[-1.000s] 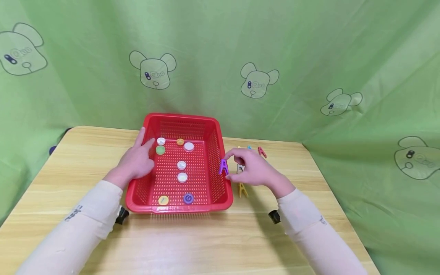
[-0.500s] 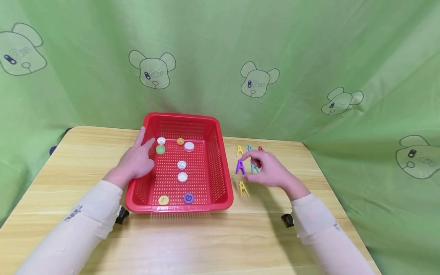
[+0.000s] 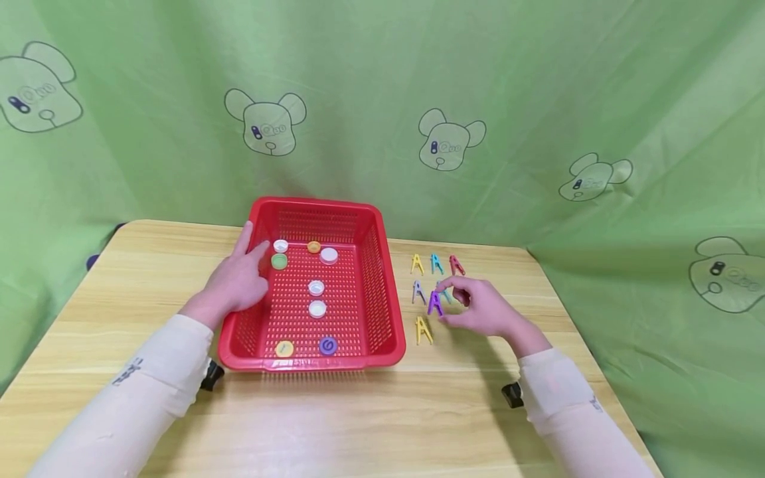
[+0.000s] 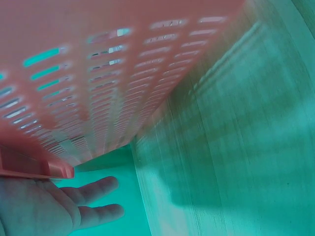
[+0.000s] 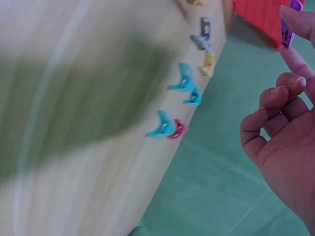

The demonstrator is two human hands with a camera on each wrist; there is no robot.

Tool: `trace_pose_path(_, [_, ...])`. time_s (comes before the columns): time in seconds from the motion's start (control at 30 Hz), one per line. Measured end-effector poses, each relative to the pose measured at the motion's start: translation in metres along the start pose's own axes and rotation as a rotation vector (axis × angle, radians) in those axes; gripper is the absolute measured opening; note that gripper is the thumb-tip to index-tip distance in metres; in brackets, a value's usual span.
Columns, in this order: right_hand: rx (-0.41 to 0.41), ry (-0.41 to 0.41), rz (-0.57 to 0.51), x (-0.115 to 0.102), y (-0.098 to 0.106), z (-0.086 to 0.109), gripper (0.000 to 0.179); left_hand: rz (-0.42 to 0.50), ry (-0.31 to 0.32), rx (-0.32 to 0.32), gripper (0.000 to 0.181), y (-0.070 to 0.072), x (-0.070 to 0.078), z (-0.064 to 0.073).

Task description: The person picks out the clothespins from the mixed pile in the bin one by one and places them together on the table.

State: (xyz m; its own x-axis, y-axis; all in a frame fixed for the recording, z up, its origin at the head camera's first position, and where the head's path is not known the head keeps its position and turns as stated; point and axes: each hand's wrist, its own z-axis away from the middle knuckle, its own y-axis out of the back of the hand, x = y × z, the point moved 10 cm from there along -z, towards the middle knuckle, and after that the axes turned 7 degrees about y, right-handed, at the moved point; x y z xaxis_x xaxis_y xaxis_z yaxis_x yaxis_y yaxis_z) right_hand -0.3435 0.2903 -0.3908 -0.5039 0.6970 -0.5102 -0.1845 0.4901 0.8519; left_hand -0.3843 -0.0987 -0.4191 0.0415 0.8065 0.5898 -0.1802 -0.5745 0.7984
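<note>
Between thumb and index finger, my right hand (image 3: 481,309) pinches a purple clothespin (image 3: 435,304); its other fingers are curled inward. The clothespin is held above the tabletop, overlapping a teal clothespin (image 3: 443,292) in the head view. Other clothespins lie around it: a grey one (image 3: 418,292), a yellow one (image 3: 424,330) in front, and a blue one (image 3: 437,264) behind. My left hand (image 3: 234,279) rests over the left rim of a red plastic basket (image 3: 390,285). In the left wrist view two straight fingers (image 4: 101,215) extend outside the basket wall.
Several bottle caps lie in the basket, among them a purple cap (image 3: 327,345), a green cap (image 3: 279,261) and an orange cap (image 3: 313,247). A red clothespin (image 3: 457,265) lies at the back right. Green cloth (image 3: 358,99) surrounds the wooden table (image 3: 370,425).
My right hand has moved right, carrying the purple clothespin from the basket's right rim to over the clothespins on the table. My left hand has stayed put.
</note>
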Motion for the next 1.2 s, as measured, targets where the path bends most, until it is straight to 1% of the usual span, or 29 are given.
trace_pose_path(0.33, [-0.026,-0.079,-0.017,0.035,-0.011,0.017,0.046,0.010,0.005,0.004,0.076,0.001,0.000,0.001])
trace_pose_path(0.6, [-0.058,-0.129,-0.016,0.053,-0.020,0.026,0.046,0.000,0.001,0.006,0.075,0.000,-0.001,0.000])
trace_pose_path(0.87, [-0.079,-0.154,-0.026,0.071,-0.030,0.033,0.049,0.012,0.006,0.007,0.076,-0.001,-0.001,0.000])
trace_pose_path(1.03, [-0.084,-0.151,-0.045,0.078,-0.035,0.036,0.048,0.002,0.003,0.007,0.075,0.000,0.000,0.001])
trace_pose_path(1.13, [-0.103,-0.151,-0.039,0.081,-0.039,0.037,0.046,0.015,0.006,0.007,0.076,0.000,-0.001,0.001])
trace_pose_path(1.2, [-0.118,-0.146,-0.034,0.082,-0.042,0.038,0.045,0.042,0.009,-0.003,0.076,-0.002,-0.002,0.001])
